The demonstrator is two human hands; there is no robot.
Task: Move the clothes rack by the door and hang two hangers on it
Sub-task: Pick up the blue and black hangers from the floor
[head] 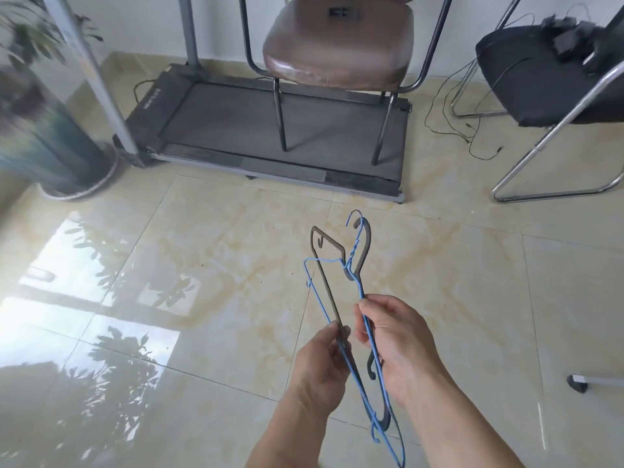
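Observation:
Two hangers lie together in front of me, hooks pointing away: a thin blue wire hanger and a dark grey plastic hanger. My left hand pinches their lower bars from the left. My right hand grips the blue hanger's other bar from the right. A grey pole slants up at the upper left; it may belong to the clothes rack, but I cannot tell. No door shows.
A grey treadmill lies on the tiled floor ahead with a brown chair standing on it. A black chair with chrome legs is at the right, with loose cables beside it. A potted plant stands at the left.

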